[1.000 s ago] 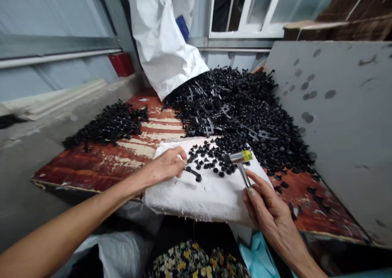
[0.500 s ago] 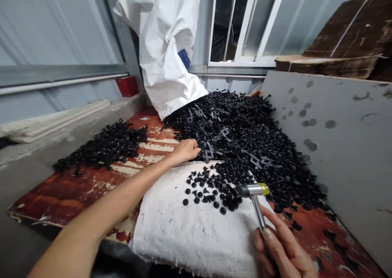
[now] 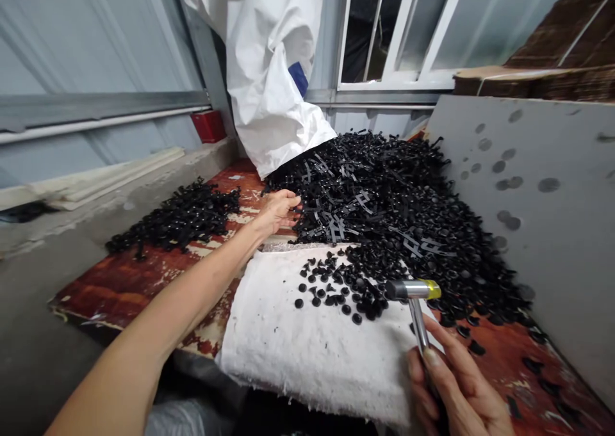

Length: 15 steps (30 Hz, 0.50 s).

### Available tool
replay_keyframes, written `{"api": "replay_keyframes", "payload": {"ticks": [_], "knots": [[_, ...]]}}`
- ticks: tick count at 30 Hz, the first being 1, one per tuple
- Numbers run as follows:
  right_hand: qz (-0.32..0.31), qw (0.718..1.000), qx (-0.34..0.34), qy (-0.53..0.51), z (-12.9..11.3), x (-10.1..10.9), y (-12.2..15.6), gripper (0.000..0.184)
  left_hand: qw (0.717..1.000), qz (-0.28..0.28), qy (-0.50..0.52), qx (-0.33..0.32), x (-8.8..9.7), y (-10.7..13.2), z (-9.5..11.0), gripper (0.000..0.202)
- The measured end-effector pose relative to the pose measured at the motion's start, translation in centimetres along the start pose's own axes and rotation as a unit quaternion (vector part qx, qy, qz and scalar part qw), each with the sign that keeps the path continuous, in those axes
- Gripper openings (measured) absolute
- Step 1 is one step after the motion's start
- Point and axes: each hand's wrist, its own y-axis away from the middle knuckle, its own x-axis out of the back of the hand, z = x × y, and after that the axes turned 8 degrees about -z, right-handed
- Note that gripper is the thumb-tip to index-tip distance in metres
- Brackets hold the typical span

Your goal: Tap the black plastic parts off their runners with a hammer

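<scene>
My right hand [image 3: 456,378] is wrapped round the handle of a small mallet [image 3: 414,289] with a black face, a metal head and a yellow face. The mallet head hovers over the right part of a white cloth [image 3: 307,353]. My left hand [image 3: 281,209] reaches to the left edge of a big heap of black plastic parts [image 3: 375,186], its fingers bent and apart; whether they touch a part I cannot tell. Grey-looking linked strips [image 3: 334,226] lie on the heap beside that hand. Loose black round-headed pieces [image 3: 331,282] are scattered on the cloth.
A smaller pile of black parts [image 3: 182,215] lies to the left on the worn red board [image 3: 96,295]. A white sack [image 3: 273,84] hangs at the back over the heap. A grey panel [image 3: 538,186] borders the right side, with stacked cardboard [image 3: 528,82] behind it.
My left hand has moved slightly up and left along the heap's edge, and its closed fingers have spread. My right hand keeps the mallet. The view has shifted a little.
</scene>
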Motion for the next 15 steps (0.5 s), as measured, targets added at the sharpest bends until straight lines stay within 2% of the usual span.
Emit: {"api": "replay_keyframes", "payload": {"ticks": [4,7,9,11,12,15], "knots": [[0.013,1.0,0.025,0.001,0.0,-0.2,-0.1,0.062,0.999,-0.02,0.049,-0.003,-0.8,2.0,0.3,0.019],[0.014,1.0,0.023,0.013,-0.4,-0.7,0.2,0.05,0.996,-0.084,0.024,-0.018,-1.9,6.1,0.0,0.019],[0.006,1.0,0.018,0.025,-0.8,-1.2,0.7,0.045,0.987,-0.158,-0.033,-0.02,-2.3,9.6,-0.5,0.021],[-0.018,0.999,0.008,0.039,-1.0,-1.7,1.3,0.041,0.972,-0.222,-0.075,0.018,-2.2,12.6,-1.1,0.023],[-0.037,0.998,0.001,0.047,-1.1,-2.0,1.6,0.039,0.968,-0.234,-0.08,0.044,-2.0,13.8,-1.4,0.025],[-0.092,0.993,-0.025,0.072,-1.1,-2.7,2.2,0.038,0.966,-0.218,-0.061,0.122,-0.8,15.8,-2.5,0.037]]}}
